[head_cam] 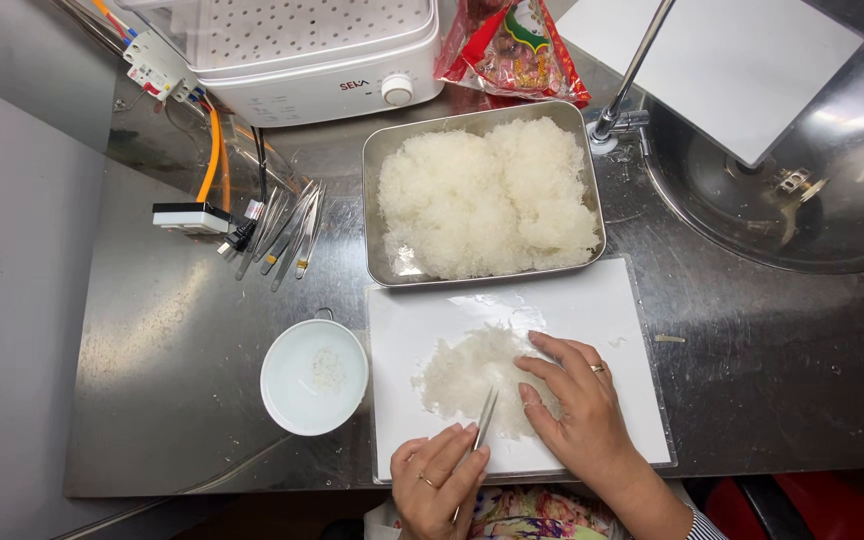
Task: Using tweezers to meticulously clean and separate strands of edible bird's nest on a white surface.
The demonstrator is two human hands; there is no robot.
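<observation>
Currently left hand [439, 483] pinches slim steel tweezers [486, 419], tips in the flat, translucent stringy white pile [472, 378] on a glossy white board [592, 300]. Right hand [577, 400] rests fingers spread on it. Round white bowl [313, 377] nearby left.

Working at my food-prep kitchen station. Evidence: stainless steel counter [182, 350] with a round steel sink [802, 200] and faucet [632, 70] set into it, white countertop steamer [302, 50] at the back, metal tray [482, 195] heaped with white shredded food, spare tweezers [287, 235] laid out beside it.
</observation>
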